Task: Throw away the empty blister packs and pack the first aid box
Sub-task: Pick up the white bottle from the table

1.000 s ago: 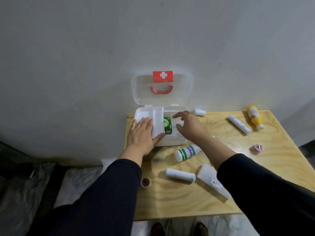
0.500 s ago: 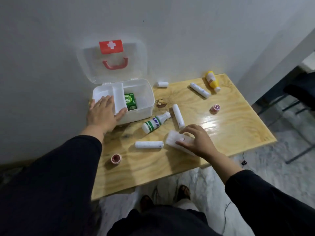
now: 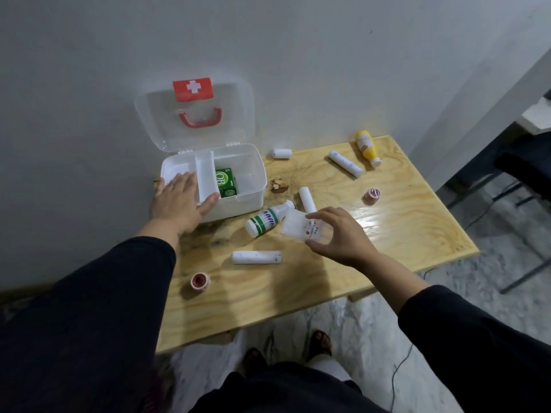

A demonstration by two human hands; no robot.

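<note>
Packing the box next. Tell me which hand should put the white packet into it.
Right. The right hand already grips the white packet just right of the first aid box; the left hand lies flat on the box's left side, steadying it.

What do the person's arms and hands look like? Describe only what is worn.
Both arms wear long, plain dark sleeves ending just above the wrists. The left hand and the right hand are bare: no gloves, and no rings, watch or bracelets show on the fingers or wrists.

Glossy grained wooden table (image 3: 387,234), translucent plastic first aid box (image 3: 253,186).
</note>
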